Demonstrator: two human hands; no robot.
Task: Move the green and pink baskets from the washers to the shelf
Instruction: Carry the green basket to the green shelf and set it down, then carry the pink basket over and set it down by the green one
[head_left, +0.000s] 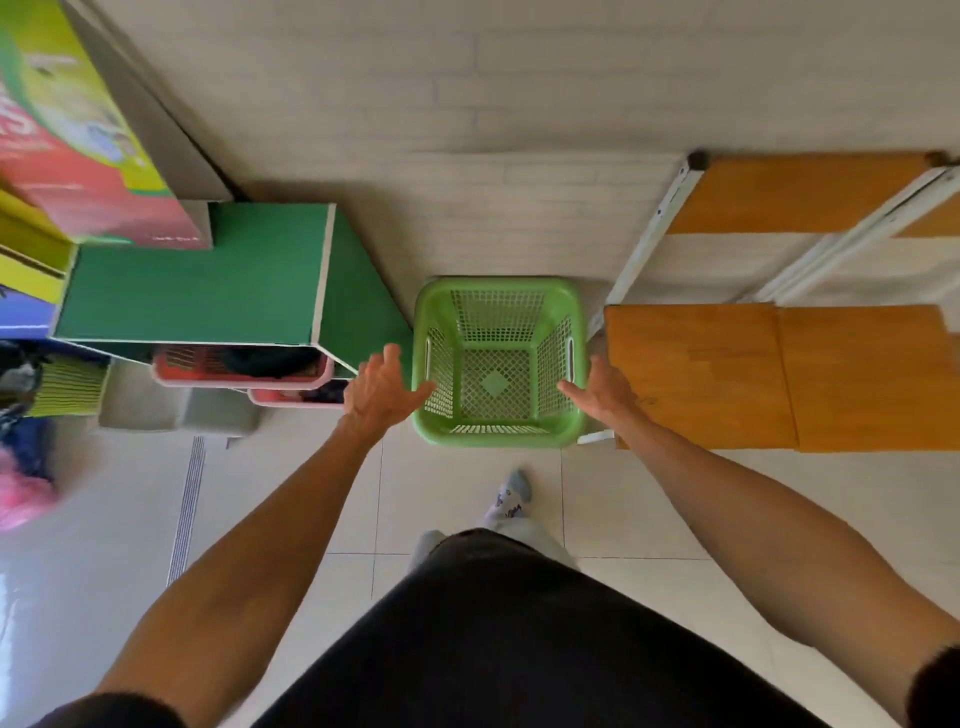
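Your left hand (382, 387) and right hand (602, 389) were spread open, flanking the empty green basket (497, 364) at its rim, which sat between green cabinet (208, 280) and wooden shelf (779, 374), pink baskets (244, 366) left.

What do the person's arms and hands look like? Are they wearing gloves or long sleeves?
No gloves: the left hand and right hand are bare, with no rings or watch showing. Both forearms are bare too. Short dark sleeves end near the elbows, at the bottom corners of the picture.
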